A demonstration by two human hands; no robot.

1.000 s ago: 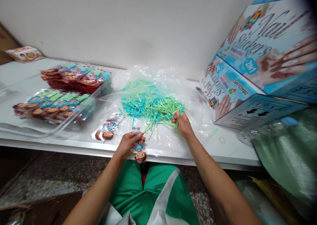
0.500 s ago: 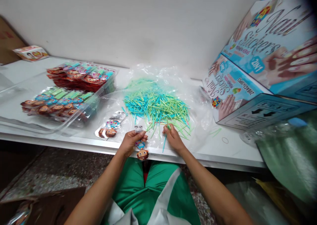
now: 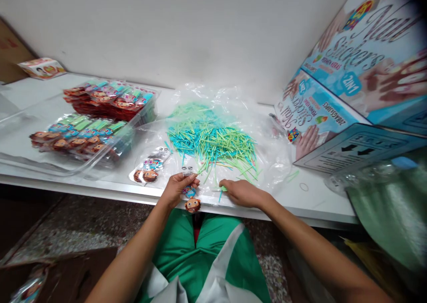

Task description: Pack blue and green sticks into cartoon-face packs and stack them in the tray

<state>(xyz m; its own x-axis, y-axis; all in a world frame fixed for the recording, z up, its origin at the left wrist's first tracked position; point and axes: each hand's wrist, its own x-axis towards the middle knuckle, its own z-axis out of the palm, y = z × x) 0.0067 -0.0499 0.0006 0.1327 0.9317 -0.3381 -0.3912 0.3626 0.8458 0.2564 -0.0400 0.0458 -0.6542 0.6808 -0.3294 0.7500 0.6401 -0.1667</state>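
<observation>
My left hand [image 3: 176,190] is closed on a small clear packet [image 3: 192,205] with a brown-haired cartoon face, which hangs over the table's front edge. To its right, my right hand [image 3: 243,193] is pinched around thin green plastic sticks [image 3: 223,189], their tips pointing left toward the packet. A short blue stick shows just below those fingertips; I cannot tell whether it is gripped or lying loose. Behind both hands, a heap of green and blue sticks [image 3: 213,143] spreads over clear plastic sheeting [image 3: 273,161]. Similar cartoon packets [image 3: 149,175] lie flat left of my left hand.
At left, a clear plastic tray [image 3: 95,163] holds stacked cartoon packets with green and blue sticks. Large blue-and-white cartons [image 3: 333,112] stand at right, near a clear bottle [image 3: 353,176]. A small box [image 3: 42,68] sits at the back left, against the wall.
My right hand has turned and dropped slightly toward the table edge, so its green sticks now point left. My left hand and its packet have barely moved.
</observation>
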